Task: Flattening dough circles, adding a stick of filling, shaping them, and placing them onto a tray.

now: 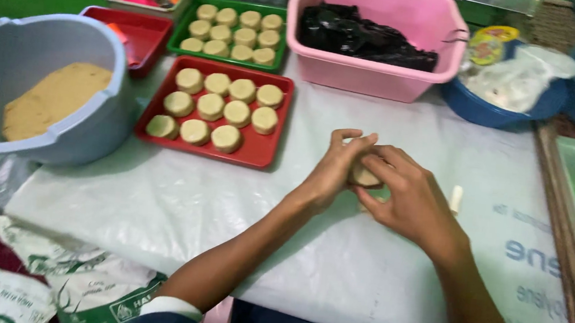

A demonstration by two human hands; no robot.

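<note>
You're cupping the dough [363, 176] between your left hand [335, 166] and right hand [407, 197], both closed around it; it's looking soft, light, easily dented, so grip its sides gently.

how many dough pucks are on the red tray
11, on the red tray: four in the back row, four in the middle, three in front. None look hidden.
</note>
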